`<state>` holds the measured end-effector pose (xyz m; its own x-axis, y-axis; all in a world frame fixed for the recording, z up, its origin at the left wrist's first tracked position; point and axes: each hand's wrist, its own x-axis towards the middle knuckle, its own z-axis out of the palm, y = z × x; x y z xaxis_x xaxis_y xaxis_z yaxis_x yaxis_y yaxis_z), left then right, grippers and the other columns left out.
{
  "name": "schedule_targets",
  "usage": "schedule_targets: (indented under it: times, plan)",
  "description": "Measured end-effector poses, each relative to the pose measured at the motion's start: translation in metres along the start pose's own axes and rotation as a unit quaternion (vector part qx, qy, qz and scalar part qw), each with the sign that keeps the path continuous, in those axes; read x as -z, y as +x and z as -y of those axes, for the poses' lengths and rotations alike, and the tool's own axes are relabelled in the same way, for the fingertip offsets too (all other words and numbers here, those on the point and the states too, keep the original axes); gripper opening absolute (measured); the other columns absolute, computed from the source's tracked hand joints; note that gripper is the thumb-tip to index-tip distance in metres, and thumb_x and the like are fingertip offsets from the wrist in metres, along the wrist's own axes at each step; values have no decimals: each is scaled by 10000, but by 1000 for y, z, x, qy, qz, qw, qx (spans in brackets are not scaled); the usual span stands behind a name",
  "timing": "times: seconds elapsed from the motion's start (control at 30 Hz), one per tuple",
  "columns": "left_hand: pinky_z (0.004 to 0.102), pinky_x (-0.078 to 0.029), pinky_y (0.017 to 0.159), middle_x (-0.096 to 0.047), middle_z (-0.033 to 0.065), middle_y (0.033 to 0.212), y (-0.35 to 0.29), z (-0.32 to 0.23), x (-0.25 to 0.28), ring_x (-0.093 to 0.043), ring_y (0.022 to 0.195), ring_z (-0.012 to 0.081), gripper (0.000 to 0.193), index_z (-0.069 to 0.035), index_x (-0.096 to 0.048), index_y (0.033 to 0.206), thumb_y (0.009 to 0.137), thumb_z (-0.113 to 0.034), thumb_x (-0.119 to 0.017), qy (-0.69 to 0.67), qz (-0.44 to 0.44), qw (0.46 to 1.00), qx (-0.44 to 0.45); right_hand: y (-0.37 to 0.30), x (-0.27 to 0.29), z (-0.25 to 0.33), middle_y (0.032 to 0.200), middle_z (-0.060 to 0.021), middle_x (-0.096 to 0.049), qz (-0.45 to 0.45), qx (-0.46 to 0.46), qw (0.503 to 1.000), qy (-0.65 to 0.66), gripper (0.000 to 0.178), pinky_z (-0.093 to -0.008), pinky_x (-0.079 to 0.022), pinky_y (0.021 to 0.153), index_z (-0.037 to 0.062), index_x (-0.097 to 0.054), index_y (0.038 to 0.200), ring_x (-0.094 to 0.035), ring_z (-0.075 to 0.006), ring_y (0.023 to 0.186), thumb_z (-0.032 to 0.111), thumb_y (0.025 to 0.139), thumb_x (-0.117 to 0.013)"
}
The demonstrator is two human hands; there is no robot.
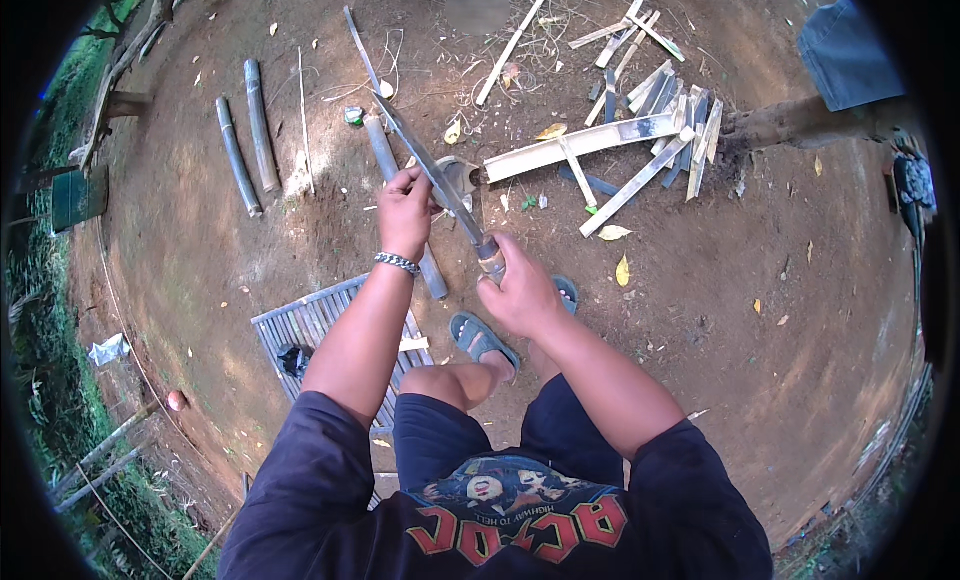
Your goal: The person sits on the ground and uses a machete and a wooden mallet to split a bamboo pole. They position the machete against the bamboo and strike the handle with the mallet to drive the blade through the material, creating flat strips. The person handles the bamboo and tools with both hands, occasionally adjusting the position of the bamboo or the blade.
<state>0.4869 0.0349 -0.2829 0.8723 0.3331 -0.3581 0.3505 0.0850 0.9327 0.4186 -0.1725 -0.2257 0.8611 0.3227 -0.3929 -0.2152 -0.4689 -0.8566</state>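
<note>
A: Any writing to read?
B: Mainly on the dark shirt [320,460], at the near side: big red outlined lettering [515,528], upside down in this view, with a smaller pale line and a printed picture [505,482] beside it.
A: Labels elsewhere?
B: A small green-and-white object [354,114] lies far left; any marking there is too small to tell.
A: And the hands?
B: The right hand [522,290] is wrapped around the handle of a long knife [447,192], whose blade slants toward the far left, in front of the person. The left hand [406,215] is narrow, fingers drawn together at the blade; I can't tell whether they pinch it.
A: What's around?
B: Split bamboo pieces [690,130] heap up at far right, two bamboo poles [262,130] lie far left, and a slatted bamboo platform [320,315] sits near left.
</note>
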Motion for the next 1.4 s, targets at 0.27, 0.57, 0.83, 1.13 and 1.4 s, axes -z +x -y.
schedule_targets:
  times: [0.27,0.57,0.83,1.13,1.4]
  plan:
    - [251,-493,573,-638,-23,751,12,-23,-22,-574,606,71,152,-27,-703,1002,1002,-157,-623,20,-17,1000,14,22,19,17,1158,-302,-671,-4,-35,999,-31,646,-524,-509,965,-5,-483,1411,-648,-477,1084,205,828,-667]
    - [231,-449,553,-585,-40,710,12,-20,-19,-521,575,54,113,-37,-690,993,1000,-119,-612,27,-6,1000,-4,29,16,26,1112,-299,-686,-16,-68,997,-34,643,-514,-520,946,-5,-499,1399,-661,-478,1053,200,818,-683]
    - [221,-448,573,-583,-58,776,18,-24,7,-530,646,36,110,-43,-691,1002,1002,-123,-615,28,18,999,-5,34,1,47,1096,-307,-684,-24,-57,997,-47,614,-511,-524,934,-7,-518,1379,-665,-471,1046,192,824,-687]
    - [226,-494,575,-634,11,964,19,-17,21,-603,700,68,165,32,-722,939,973,-125,-681,10,22,1000,-19,35,-18,40,1007,-252,-706,-41,-51,997,-50,518,-496,-544,867,24,-558,1296,-688,-456,975,161,815,-695]
    - [229,-503,590,-628,22,987,17,-13,23,-620,717,81,154,38,-726,987,966,-104,-673,4,28,999,-31,32,-19,47,1028,-288,-694,-21,-74,995,-64,562,-523,-533,886,-10,-527,1335,-676,-473,991,156,823,-689]
